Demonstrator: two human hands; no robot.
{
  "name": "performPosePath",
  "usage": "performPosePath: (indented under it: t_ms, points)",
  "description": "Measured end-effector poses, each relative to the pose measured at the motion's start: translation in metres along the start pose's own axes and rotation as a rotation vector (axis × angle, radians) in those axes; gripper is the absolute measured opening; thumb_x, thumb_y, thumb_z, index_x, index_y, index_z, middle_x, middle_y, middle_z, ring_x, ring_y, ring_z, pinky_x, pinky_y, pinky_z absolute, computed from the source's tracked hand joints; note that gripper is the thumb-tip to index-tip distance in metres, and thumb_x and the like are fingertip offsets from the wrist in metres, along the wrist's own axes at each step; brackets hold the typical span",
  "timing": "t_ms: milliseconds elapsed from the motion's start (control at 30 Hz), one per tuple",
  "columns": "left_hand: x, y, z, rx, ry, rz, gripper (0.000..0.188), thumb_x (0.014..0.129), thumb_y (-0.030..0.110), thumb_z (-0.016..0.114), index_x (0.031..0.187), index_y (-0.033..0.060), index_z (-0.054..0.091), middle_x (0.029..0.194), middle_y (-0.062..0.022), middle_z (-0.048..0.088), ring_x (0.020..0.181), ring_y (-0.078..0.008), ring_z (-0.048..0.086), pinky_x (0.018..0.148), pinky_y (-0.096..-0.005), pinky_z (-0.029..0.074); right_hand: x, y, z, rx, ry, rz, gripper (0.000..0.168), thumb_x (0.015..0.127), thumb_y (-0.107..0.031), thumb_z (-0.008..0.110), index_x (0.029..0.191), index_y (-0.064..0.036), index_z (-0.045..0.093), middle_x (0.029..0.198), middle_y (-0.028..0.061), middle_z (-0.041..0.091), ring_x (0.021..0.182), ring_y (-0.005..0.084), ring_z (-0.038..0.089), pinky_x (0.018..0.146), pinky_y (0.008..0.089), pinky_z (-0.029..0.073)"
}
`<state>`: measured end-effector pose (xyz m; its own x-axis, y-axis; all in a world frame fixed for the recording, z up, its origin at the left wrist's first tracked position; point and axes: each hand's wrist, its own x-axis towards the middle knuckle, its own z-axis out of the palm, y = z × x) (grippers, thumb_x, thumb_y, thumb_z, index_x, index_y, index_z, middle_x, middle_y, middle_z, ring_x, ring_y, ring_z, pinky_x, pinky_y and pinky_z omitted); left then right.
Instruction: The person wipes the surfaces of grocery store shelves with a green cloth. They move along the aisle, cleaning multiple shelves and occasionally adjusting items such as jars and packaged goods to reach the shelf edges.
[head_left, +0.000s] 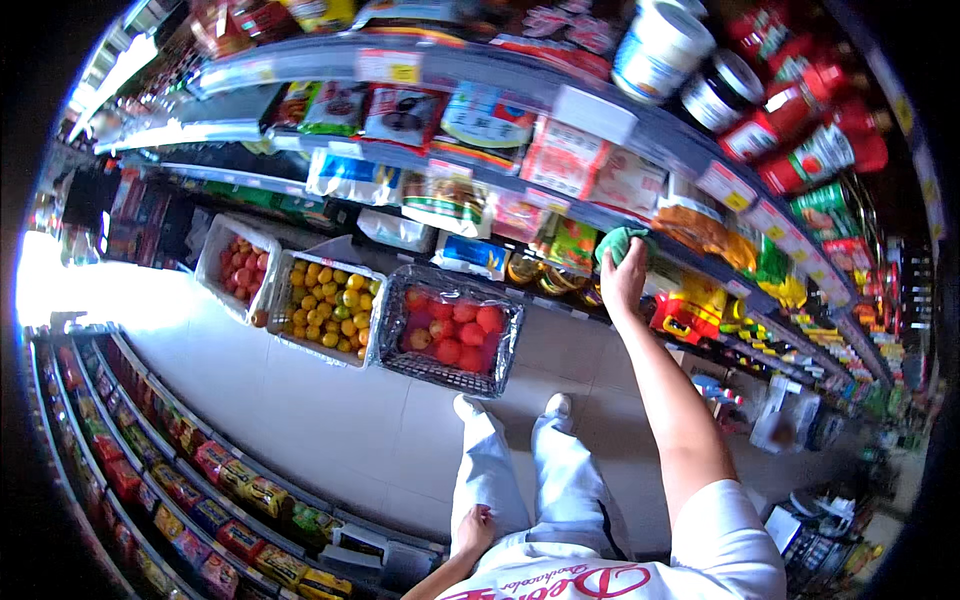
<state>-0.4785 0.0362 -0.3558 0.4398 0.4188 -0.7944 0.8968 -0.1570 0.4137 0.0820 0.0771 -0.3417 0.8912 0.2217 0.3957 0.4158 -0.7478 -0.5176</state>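
My right hand (624, 281) is stretched forward and closed on a green cloth (616, 246), which lies against the edge of a store shelf (592, 217). Packaged goods stand behind and beside the cloth, among them a green and orange packet (574, 246) to its left and a bag of brown food (694, 225) to its right. My left hand (475, 529) hangs low by my left thigh, its fingers curled; whether anything is in it cannot be made out.
Before my feet sits a dark crate of red fruit (450, 379). Left of it stand a white basket of yellow-orange fruit (319, 354) and a white basket of pinkish fruit (211, 289). Another stocked shelf (300, 495) runs behind at lower left. Boxes (784, 412) stand at right.
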Motion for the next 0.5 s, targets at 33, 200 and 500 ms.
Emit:
performPosePath:
  t_ms: [33,200,500]
  points:
    - [0.002,-0.005,-0.007,-0.030,0.025,0.001,0.022,0.087,0.018,0.054,0.104,0.0063,0.061,0.097,-0.0166,0.067,0.088,-0.0329,0.065,0.078,-0.0430,0.050,0.003,-0.020,0.010,-0.023,0.009,-0.051,0.045,0.083,-0.016,0.066,0.118,0.001,0.043,0.113,0.0255,0.050,0.105,0.0437,0.053,0.087,0.0483,0.045]
    - [0.010,-0.018,-0.045,-0.153,0.142,-0.026,0.021,0.088,0.018,0.055,0.103,0.0057,0.061,0.097,-0.0148,0.067,0.088,-0.0321,0.065,0.079,-0.0416,0.051,0.010,-0.104,0.058,0.007,-0.091,-0.148,0.052,0.084,-0.023,0.066,0.124,0.001,0.043,0.115,0.0268,0.052,0.109,0.0426,0.052,0.093,0.0469,0.043]
    - [0.025,-0.002,-0.068,-0.268,0.215,-0.114,0.021,0.086,0.014,0.056,0.104,0.0035,0.061,0.101,-0.0151,0.067,0.093,-0.0328,0.064,0.082,-0.0419,0.050,0.027,-0.183,0.105,-0.024,-0.177,-0.299,0.045,0.086,-0.021,0.064,0.122,-0.002,0.044,0.113,0.0230,0.053,0.111,0.0407,0.052,0.092,0.0461,0.044]
